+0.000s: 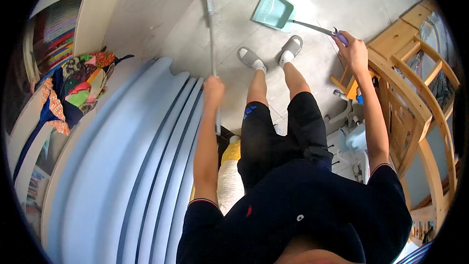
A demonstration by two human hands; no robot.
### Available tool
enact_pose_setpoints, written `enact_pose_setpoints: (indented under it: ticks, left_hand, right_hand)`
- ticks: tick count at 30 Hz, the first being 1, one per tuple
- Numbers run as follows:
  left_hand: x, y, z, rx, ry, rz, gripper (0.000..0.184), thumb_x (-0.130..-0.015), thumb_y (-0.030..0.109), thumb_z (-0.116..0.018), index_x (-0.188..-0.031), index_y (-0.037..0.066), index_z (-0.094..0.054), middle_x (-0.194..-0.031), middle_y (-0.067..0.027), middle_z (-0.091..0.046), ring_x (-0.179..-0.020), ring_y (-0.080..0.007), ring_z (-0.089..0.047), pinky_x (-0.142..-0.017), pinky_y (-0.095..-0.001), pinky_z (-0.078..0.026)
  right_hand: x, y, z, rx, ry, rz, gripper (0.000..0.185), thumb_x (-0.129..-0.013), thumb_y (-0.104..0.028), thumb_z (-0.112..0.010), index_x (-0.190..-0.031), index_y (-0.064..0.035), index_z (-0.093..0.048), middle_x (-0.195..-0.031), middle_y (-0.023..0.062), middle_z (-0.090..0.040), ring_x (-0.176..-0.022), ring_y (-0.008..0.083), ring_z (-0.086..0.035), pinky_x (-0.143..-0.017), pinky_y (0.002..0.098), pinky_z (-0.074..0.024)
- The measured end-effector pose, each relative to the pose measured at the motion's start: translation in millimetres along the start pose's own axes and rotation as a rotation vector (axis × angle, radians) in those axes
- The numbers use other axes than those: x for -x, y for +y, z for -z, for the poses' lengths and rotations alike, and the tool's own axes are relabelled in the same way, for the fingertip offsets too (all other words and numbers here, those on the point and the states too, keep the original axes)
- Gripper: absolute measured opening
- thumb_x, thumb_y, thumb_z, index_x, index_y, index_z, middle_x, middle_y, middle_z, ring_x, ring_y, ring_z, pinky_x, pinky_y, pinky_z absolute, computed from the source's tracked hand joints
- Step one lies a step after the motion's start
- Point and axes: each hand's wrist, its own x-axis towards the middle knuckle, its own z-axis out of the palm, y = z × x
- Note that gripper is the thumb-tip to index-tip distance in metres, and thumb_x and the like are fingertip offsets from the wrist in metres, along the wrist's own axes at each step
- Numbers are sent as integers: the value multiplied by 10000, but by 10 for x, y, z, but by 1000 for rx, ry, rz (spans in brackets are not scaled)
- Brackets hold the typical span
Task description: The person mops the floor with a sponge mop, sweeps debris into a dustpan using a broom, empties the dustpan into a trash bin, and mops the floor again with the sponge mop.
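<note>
My left hand (213, 91) is closed around a long pale pole (213, 44), whose dark-tipped end (209, 0) reaches up over the tiled floor. In my right hand (354, 54) is the purple grip of a long-handled dustpan. The mint-green pan (274, 11) lies on the floor ahead of my feet, joined to my hand by a thin dark handle. Nothing can be made out inside the pan. Both arms are spread apart, one on each side of my legs.
Large light-blue curved panels (122, 156) stand at the left, beside a shelf with colourful cloth (88, 80) and books (58, 34). Wooden furniture with curved rails (400, 93) is at the right. My feet in grey slippers (293, 46) stand on the tiles (312, 68). White chair legs are behind them.
</note>
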Motion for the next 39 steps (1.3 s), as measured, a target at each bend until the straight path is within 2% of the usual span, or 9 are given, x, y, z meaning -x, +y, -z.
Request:
enact_pose_setpoints:
  ticks: [6,8,10,13,15,17,20,25,39]
  left_hand:
    - [-705,194,78,-34,-138,20,227,-780,122,-462,-795,-73,-577,-794,-300,-570,-819,-430,-565,-717,-454,-449]
    - [-1073,194,-108,-138,-319,-188,208,-735,95,-470,-781,-75,-581,-806,-299,-571,-821,-429,-566,-722,-448,-451]
    - [-1038,269,-605,-261,-96,-529,208,-690,110,-523,-552,-34,-581,-657,-204,-600,-617,-312,-611,-601,-385,-474]
    - [-690,905,-875,-1,-260,-292,153,-698,59,-516,-672,-70,-594,-659,-202,-601,-636,-300,-624,-631,-382,-497]
    - [-563,1031,-1097,-73,-166,-553,216,-753,114,-512,-720,-86,-586,-638,-209,-592,-615,-311,-620,-614,-394,-499]
    - [-280,1322,-910,-5,-517,-274,296,-811,180,-480,-761,-97,-573,-625,-219,-581,-575,-330,-606,-568,-403,-487]
    - [-171,1156,-872,29,-498,-356,350,-854,238,-454,-814,-97,-550,-647,-229,-578,-538,-338,-592,-542,-408,-468]
    - [16,702,-199,285,-449,-81,322,-873,336,-472,-890,17,-509,-506,-26,-414,-375,-123,-408,-342,-284,-338]
    - [431,373,-660,-227,-142,-592,316,-878,268,-447,-812,-39,-485,-602,-218,-542,-490,-319,-571,-417,-381,-418]
  right_hand:
    - [101,291,-201,116,24,65,306,-791,-376,-568,-947,-117,-613,-663,160,-604,-621,337,-594,-560,392,-477]
    - [-11,87,-346,135,16,65,297,-793,-374,-565,-945,-123,-610,-652,160,-601,-614,334,-593,-553,395,-476]
    - [-12,70,-353,142,5,74,289,-794,-371,-563,-943,-128,-608,-642,160,-598,-608,332,-593,-545,397,-475]
    - [-131,-1,-384,124,51,94,272,-796,-366,-558,-930,-134,-604,-627,158,-593,-593,331,-589,-532,399,-474]
    - [-175,-74,-404,167,61,103,260,-796,-360,-558,-913,-133,-606,-624,151,-594,-588,326,-589,-521,403,-474]
    - [-210,-166,-364,197,57,85,252,-798,-355,-557,-917,-139,-609,-628,144,-597,-595,319,-593,-515,405,-474]
    - [-222,-122,-203,153,49,70,281,-804,-356,-555,-940,-117,-614,-635,165,-594,-592,336,-588,-535,384,-475]
    - [-142,368,-212,114,85,71,255,-798,-352,-559,-923,-136,-615,-613,122,-601,-565,320,-587,-521,385,-480]
    - [-98,538,-313,92,166,128,257,-796,-364,-560,-922,-145,-608,-605,113,-596,-560,304,-591,-507,388,-478]
